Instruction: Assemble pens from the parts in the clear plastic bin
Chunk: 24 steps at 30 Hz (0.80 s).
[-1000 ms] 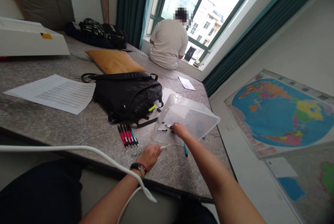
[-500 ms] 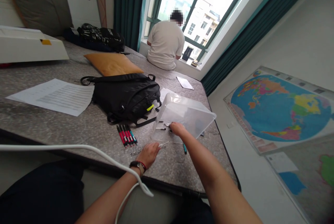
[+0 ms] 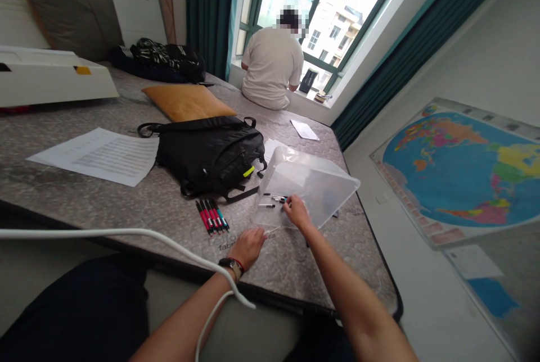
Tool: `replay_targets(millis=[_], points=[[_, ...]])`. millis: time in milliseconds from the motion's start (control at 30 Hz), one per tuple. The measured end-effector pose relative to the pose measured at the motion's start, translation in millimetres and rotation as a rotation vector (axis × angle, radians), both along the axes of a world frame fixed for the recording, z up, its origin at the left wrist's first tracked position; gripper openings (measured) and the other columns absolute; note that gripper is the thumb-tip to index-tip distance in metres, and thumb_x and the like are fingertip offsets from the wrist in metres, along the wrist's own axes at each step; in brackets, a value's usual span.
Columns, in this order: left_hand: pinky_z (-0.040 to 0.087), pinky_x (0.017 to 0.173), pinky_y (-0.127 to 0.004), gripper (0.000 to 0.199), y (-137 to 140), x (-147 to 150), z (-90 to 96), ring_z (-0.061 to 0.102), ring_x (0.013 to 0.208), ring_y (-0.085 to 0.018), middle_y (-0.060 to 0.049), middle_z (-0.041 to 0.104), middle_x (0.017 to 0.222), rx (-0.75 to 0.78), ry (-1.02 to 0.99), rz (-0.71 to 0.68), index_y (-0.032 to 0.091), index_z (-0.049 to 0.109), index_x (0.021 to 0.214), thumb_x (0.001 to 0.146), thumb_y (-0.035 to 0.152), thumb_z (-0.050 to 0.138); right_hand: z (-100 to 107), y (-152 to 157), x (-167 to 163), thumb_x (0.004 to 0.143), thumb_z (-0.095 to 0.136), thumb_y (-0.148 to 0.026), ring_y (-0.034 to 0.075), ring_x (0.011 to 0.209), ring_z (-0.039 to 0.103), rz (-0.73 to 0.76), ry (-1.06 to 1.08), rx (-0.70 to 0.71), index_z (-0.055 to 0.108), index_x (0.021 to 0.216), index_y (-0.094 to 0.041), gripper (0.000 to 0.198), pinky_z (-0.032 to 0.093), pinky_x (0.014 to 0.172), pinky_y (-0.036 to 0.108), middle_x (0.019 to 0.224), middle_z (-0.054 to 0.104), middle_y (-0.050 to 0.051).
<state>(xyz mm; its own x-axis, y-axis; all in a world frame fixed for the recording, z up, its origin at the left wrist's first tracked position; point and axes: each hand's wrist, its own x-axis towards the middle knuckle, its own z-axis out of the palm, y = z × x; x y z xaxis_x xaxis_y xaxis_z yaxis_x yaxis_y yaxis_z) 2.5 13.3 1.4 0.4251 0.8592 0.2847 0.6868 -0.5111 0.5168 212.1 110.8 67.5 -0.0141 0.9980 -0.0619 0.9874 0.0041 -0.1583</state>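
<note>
A clear plastic box (image 3: 320, 188) lies tipped on the mattress, its open side towards me. My right hand (image 3: 297, 213) reaches into it, fingers pinched at the end of a pen among several loose pens (image 3: 267, 205); its fingertips are partly hidden. My left hand (image 3: 248, 247) rests on the mattress in front of the box, its fingers closed around a thin whitish stick-like thing (image 3: 273, 231), too blurred to name. Left of the box, several red pens and a teal one lie side by side in a row (image 3: 211, 217).
A black backpack (image 3: 211, 151) lies behind the pen row, beside a printed sheet (image 3: 99, 155) and an orange cushion (image 3: 189, 102). A white cable (image 3: 139, 232) crosses in front, over my left forearm. Another person (image 3: 272, 67) sits by the window, back turned.
My right hand has shifted slightly within the box, and a teal tip now shows by its fingers. My left hand stays in place. The view has shifted a little.
</note>
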Motion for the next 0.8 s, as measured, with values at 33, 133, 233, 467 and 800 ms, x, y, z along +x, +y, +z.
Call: replay_targets(millis=[33, 133, 233, 467, 800], points=[[0.045, 0.076, -0.034, 0.031, 0, 0, 0.1, 0.061, 0.082, -0.021, -0.006, 0.066, 0.090, 0.002, -0.003, -0.002, 0.021, 0.055, 0.093, 0.104, 0.034, 0.029, -6, -16, -2, 0.092, 0.040, -0.026, 0.020, 0.092, 0.068, -0.048, 0.095, 0.046, 0.063, 0.103, -0.015, 0.028, 0.052, 0.079, 0.030, 0.103, 0.069, 0.012], [0.045, 0.076, -0.034, 0.030, 1, -1, 0.5, 0.061, 0.082, -0.021, -0.006, 0.066, 0.089, 0.009, -0.004, -0.020, 0.021, 0.055, 0.095, 0.104, 0.034, 0.029, -25, -68, -15, 0.083, 0.057, -0.041, 0.021, 0.076, 0.069, -0.296, 1.071, 0.209, 0.061, 0.090, -0.019, 0.023, 0.055, 0.065, 0.031, 0.086, 0.069, 0.005], [0.045, 0.076, -0.033, 0.029, 1, -1, 1.2, 0.061, 0.082, -0.020, -0.006, 0.065, 0.089, 0.009, -0.002, -0.030, 0.021, 0.054, 0.095, 0.104, 0.033, 0.030, -31, -109, -32, 0.077, 0.070, -0.040, 0.020, 0.085, 0.070, -0.421, 1.599, 0.205, 0.061, 0.086, -0.021, 0.022, 0.057, 0.069, 0.031, 0.098, 0.069, 0.004], [0.045, 0.075, -0.033, 0.030, 2, 0, 1.4, 0.060, 0.081, -0.020, -0.005, 0.063, 0.086, 0.038, -0.009, -0.051, 0.021, 0.052, 0.092, 0.104, 0.034, 0.027, -11, -118, -60, 0.079, 0.074, -0.035, 0.019, 0.094, 0.069, -0.376, 1.900, 0.160, 0.062, 0.089, -0.021, 0.021, 0.059, 0.078, 0.032, 0.109, 0.068, 0.005], [0.047, 0.075, -0.034, 0.026, 3, 1, -0.5, 0.060, 0.081, -0.021, -0.005, 0.062, 0.083, 0.030, -0.031, -0.058, 0.022, 0.052, 0.092, 0.103, 0.031, 0.030, -7, -111, -55, 0.081, 0.073, -0.040, 0.022, 0.097, 0.072, -0.300, 1.947, 0.108, 0.054, 0.090, -0.022, 0.028, 0.059, 0.079, 0.034, 0.107, 0.070, 0.005]])
